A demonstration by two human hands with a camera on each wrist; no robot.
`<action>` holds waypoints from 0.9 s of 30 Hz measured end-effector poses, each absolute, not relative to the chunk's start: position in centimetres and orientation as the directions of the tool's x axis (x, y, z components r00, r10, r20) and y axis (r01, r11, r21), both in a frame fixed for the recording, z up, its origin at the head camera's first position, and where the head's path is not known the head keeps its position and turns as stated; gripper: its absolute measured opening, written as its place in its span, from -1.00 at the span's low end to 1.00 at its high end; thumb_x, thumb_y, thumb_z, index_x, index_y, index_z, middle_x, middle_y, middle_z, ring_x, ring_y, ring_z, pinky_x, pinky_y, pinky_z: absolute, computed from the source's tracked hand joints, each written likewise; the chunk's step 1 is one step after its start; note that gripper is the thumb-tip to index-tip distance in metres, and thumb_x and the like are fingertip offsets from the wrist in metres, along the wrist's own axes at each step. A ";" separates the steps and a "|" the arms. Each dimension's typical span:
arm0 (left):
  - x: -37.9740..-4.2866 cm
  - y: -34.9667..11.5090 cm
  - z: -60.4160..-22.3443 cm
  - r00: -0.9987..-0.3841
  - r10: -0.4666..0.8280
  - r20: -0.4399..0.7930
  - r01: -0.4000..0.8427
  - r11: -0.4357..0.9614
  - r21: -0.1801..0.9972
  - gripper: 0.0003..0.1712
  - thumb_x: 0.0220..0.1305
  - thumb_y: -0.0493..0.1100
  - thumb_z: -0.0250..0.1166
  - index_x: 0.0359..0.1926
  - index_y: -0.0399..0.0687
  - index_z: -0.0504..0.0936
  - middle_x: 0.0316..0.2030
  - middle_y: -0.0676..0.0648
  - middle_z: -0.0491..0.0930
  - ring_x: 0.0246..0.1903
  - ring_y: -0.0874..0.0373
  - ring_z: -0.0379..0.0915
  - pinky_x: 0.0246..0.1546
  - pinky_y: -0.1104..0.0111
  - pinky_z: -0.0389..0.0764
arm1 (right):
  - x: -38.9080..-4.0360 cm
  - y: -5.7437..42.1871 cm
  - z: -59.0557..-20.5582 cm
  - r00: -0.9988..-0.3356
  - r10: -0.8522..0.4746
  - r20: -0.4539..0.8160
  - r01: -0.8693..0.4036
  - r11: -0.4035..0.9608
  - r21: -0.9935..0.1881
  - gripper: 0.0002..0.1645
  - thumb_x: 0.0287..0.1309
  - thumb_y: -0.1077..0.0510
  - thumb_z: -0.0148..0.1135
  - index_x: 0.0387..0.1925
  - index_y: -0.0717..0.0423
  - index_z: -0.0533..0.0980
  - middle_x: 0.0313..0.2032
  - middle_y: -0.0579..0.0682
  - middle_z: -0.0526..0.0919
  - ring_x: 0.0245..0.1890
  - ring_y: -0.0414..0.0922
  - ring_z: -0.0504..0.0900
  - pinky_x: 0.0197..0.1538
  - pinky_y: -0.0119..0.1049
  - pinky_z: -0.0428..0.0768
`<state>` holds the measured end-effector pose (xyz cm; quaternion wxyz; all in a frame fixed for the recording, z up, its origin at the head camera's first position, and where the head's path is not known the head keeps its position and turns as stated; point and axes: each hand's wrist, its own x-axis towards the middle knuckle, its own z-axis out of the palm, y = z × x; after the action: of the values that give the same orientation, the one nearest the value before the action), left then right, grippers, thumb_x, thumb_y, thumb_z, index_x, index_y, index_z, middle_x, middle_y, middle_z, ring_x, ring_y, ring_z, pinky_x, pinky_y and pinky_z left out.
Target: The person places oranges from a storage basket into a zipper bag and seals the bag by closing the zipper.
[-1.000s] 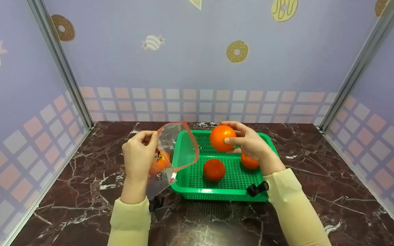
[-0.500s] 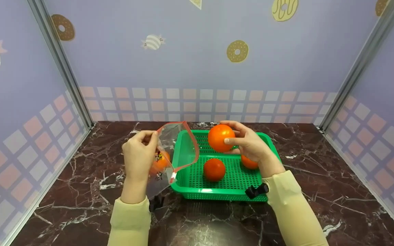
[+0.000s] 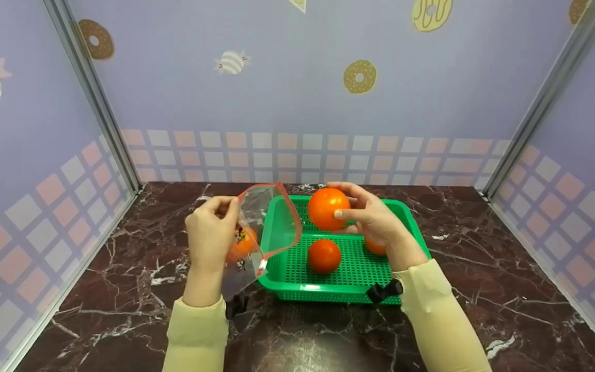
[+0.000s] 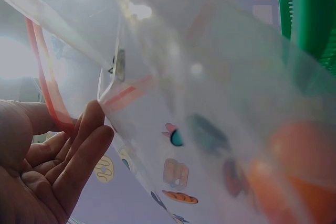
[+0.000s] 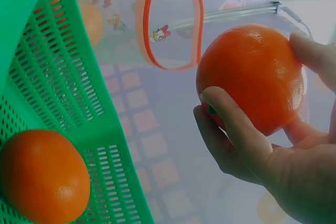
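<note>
My left hand (image 3: 210, 232) pinches the rim of a clear plastic zip bag (image 3: 265, 225) with a red edge and small cartoon prints. Its mouth gapes toward the right. Low in the bag lies one orange (image 3: 242, 245), blurred through the plastic in the left wrist view. My right hand (image 3: 378, 219) grips another orange (image 3: 327, 208), thumb on the near side and fingers around the back. That fruit is over the green basket, just right of the bag's mouth and apart from it. A small green spot shows by a fingertip in the right wrist view.
The green perforated basket (image 3: 323, 293) stands on the dark marbled tabletop (image 3: 297, 336). Inside it are a reddish orange (image 3: 324, 256) near the middle and another orange (image 3: 375, 246) partly hidden by my right wrist. Patterned walls (image 3: 297, 93) enclose the back and both sides.
My right hand has moved slightly left with its orange, closer to the bag's mouth. The left hand and the bag have stayed almost still.
</note>
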<state>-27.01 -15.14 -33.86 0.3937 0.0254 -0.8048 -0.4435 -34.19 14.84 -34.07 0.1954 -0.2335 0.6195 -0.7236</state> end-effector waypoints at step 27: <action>-27.1 -15.1 -33.9 -0.695 -0.387 0.606 0.297 0.613 0.732 -0.84 0.34 -0.22 0.38 -0.32 -0.20 0.82 -0.54 -0.12 0.74 -0.61 0.23 0.50 -0.53 0.57 0.37 | -33.0 12.2 -33.6 -0.778 -0.619 0.104 -0.038 -0.119 -0.992 -0.25 0.29 0.29 0.29 0.46 -0.01 0.32 0.31 0.16 0.47 0.07 0.05 0.71 -0.06 -0.14 0.78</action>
<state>-27.09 -15.10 -33.92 0.3894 0.0276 -0.8093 -0.4389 -33.01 12.21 -33.57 0.2072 -0.2608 0.6306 -0.7010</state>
